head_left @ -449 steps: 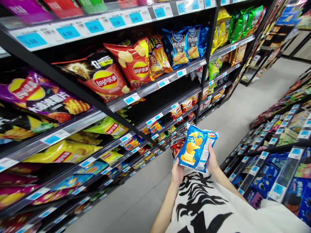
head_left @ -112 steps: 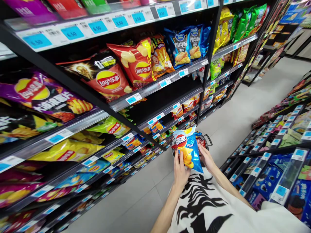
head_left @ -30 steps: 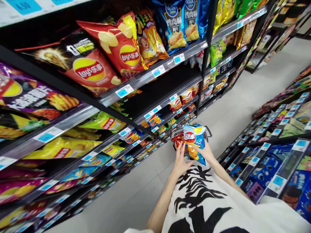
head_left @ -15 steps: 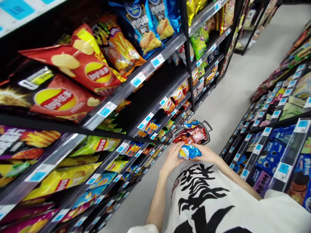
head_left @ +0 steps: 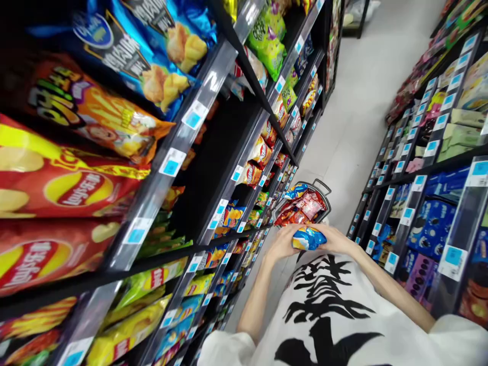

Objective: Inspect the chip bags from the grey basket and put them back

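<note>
A blue snack bag (head_left: 309,239) with some yellow and white on it is held between my two hands in front of my body. My left hand (head_left: 281,243) is closed on its left side, and my right hand (head_left: 337,238) grips its right side. Just beyond my hands is a shopping basket (head_left: 327,205) with a dark rim and a handle. Several red snack packets (head_left: 295,211), a pink packet (head_left: 311,203) and a blue-and-yellow bag (head_left: 296,191) lie in it. The undersides of my fingers are partly hidden.
Tall shelves of chip bags (head_left: 82,190) with a price-tag rail (head_left: 173,161) stand close on my left. Shelves with boxed and bagged goods (head_left: 432,223) line the right. The grey aisle floor (head_left: 353,96) runs ahead between them.
The view has turned and shifted, so the left shelves appear nearer and lower. Both hands still hold the blue snack bag, which sits slightly further right in the picture.
</note>
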Motion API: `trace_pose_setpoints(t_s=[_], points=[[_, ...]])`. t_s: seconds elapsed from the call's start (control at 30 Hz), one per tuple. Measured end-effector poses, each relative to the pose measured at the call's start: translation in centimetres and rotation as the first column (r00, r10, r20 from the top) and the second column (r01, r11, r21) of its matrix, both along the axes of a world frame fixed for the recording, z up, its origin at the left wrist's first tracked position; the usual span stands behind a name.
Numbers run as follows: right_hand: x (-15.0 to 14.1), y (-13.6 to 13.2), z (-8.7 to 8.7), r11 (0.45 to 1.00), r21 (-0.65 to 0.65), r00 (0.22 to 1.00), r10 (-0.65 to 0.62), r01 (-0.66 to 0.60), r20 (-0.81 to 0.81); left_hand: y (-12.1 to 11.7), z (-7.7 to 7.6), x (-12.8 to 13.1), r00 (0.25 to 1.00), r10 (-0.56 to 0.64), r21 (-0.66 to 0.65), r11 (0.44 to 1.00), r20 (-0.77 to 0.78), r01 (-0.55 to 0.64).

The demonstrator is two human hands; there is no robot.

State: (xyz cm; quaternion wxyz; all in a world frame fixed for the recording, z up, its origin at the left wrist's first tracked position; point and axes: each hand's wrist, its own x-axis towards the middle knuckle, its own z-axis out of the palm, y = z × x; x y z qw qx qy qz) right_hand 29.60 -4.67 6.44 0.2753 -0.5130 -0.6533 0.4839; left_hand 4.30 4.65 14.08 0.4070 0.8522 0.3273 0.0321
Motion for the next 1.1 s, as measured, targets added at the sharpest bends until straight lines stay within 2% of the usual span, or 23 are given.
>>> trace_pose_setpoints(t_s=[0.1, 0.17, 0.27, 0.33, 0.37, 0.43, 0.5, 0.57, 0.63, 0.77, 0.87, 0.97, 1.1], points=[[1.4, 1.3, -1.4, 0.980, 0.097, 0.984, -0.177, 0.173, 0.037, 1.5, -0.8, 2.1, 0.999, 0.043, 0.109, 0.993, -0.008, -0.042], [2.0, 2.5, -2.5, 0.929, 0.145, 0.931, -0.355, 0.341, 0.086, 2.3, -1.6, 3.2, 0.994, 0.113, 0.174, 0.978, 0.009, -0.113], [2.3, 4.3, -4.0, 0.766, 0.115, 0.755, -0.643, 0.633, 0.131, 3.0, -2.9, 4.1, 0.958, 0.284, 0.243, 0.927, 0.048, -0.287], [2.0, 5.3, -4.9, 0.645, -0.014, 0.643, -0.758, 0.764, 0.111, 3.2, -3.7, 4.1, 0.901, 0.430, 0.295, 0.855, 0.060, -0.428], [1.6, 5.8, -5.2, 0.613, -0.135, 0.625, -0.776, 0.779, 0.081, 3.2, -4.0, 4.0, 0.863, 0.501, 0.327, 0.808, 0.058, -0.491], [0.2, 6.5, -5.4, 0.615, -0.423, 0.667, -0.744, 0.666, -0.031, 3.1, -4.3, 3.4, 0.785, 0.618, 0.391, 0.715, 0.035, -0.580], [-2.2, 7.1, -4.9, 0.671, -0.609, 0.731, -0.649, 0.423, -0.208, 2.7, -4.4, 2.5, 0.720, 0.694, 0.421, 0.655, -0.006, -0.628], [-5.2, 7.7, -3.8, 0.746, -0.629, 0.742, -0.546, 0.219, -0.389, 2.2, -4.5, 1.7, 0.686, 0.726, 0.397, 0.646, -0.056, -0.652], [-8.6, 8.6, -2.1, 0.785, -0.604, 0.694, -0.510, 0.134, -0.509, 1.4, -4.7, 1.0, 0.669, 0.738, 0.342, 0.653, -0.087, -0.676], [-14.5, 11.2, 0.9, 0.784, -0.581, 0.585, -0.582, 0.218, -0.565, 0.1, -5.4, -0.2, 0.607, 0.793, 0.312, 0.588, -0.042, -0.746], [-17.4, 13.3, 1.2, 0.777, -0.573, 0.542, -0.609, 0.260, -0.579, 0.3, -5.7, -1.9, 0.584, 0.810, 0.330, 0.563, -0.041, -0.758], [-19.4, 14.8, -0.1, 0.750, -0.622, 0.531, -0.630, 0.226, -0.567, 1.2, -5.8, -4.8, 0.632, 0.774, 0.310, 0.608, -0.031, -0.731], [-21.7, 16.5, -2.6, 0.704, -0.679, 0.566, -0.653, 0.208, -0.503, 2.4, -6.0, -9.6, 0.738, 0.670, 0.226, 0.708, 0.087, -0.669]])
